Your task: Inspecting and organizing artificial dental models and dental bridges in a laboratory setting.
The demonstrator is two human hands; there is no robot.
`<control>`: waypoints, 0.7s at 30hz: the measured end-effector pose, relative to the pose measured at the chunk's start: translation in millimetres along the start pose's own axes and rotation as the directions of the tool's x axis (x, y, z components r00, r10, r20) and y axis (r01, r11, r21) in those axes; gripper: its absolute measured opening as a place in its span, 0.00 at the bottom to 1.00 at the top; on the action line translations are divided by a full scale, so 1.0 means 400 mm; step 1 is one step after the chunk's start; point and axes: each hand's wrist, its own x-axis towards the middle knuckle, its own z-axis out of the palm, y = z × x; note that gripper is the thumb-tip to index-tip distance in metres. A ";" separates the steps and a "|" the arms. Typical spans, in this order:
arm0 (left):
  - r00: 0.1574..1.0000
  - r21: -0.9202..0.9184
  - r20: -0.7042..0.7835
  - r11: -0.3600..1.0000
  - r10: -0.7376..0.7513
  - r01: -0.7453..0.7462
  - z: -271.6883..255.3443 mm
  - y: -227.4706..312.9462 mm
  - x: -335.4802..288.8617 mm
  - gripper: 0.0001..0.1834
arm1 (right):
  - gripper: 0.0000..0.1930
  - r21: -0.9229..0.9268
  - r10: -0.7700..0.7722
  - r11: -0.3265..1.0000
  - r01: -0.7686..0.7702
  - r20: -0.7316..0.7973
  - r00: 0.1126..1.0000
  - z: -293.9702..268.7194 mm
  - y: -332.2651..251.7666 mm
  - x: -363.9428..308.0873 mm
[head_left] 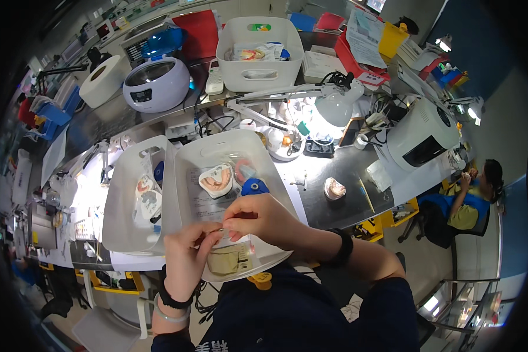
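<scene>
Both my hands meet over a white plastic tray (pixel 188 155) in front of me. My left hand (pixel 185 252) and my right hand (pixel 264 218) pinch the top edge of a clear plastic bag (pixel 232 258) that holds a yellowish card. Farther back in the same tray lie a dental cast with pink gums (pixel 216 179), a blue round piece (pixel 254 187) and a paper slip. A second white tray (pixel 120 193) sits to the left with another cast and bagged items.
A loose dental cast (pixel 334 188) lies on the metal bench to the right. Behind stand a desk lamp (pixel 337 105), a white basket (pixel 258 50), an ultrasonic cleaner (pixel 155 82), a paper roll (pixel 104 79) and a white machine (pixel 422 132). Another person (pixel 472 202) sits at far right.
</scene>
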 end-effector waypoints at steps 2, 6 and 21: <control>1.000 -0.066 0.019 0.998 0.016 -0.015 -0.003 0.000 0.006 0.05 | 0.10 0.042 0.039 0.998 -0.039 -0.002 0.999 0.002 -0.007 -0.002; 0.990 -0.058 -0.076 0.990 0.121 -0.126 0.002 0.004 0.014 0.06 | 0.15 0.234 0.193 0.953 -0.194 0.028 0.981 -0.002 -0.009 -0.002; 0.982 0.054 -0.036 0.981 0.187 -0.185 -0.008 -0.006 0.006 0.04 | 0.16 0.323 0.325 0.893 -0.312 0.015 0.946 -0.007 -0.014 0.001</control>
